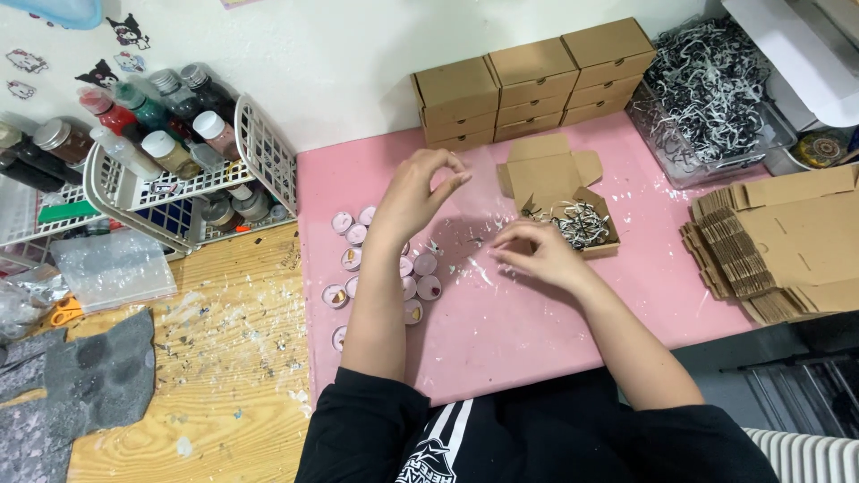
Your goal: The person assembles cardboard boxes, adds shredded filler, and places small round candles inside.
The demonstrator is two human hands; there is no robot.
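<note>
Pink matting covers the bench where I am working, with bare wood to its left edge. From what I see, the packing looks partway through: one small open cardboard box sits near the mat's middle, already holding black-and-white shredded paper filling, while six closed boxes stand stacked along the far edge by the wall. A cluster of small round lidded pots lies loose on the mat, none of them in the open box, so I judge that filling it is left to do.

My left hand hovers above the pots, its fingers pinched on the edge of a thin clear film. My right hand rests on the mat just beside the open box, fingers curled and pinched together; whether they grip the film's other edge I cannot tell.

Flat unfolded box blanks are piled at the right edge, a clear tub of shredded paper at the far right corner, and a white basket of paint bottles to the left. Paper flecks litter the mat between my hands.
</note>
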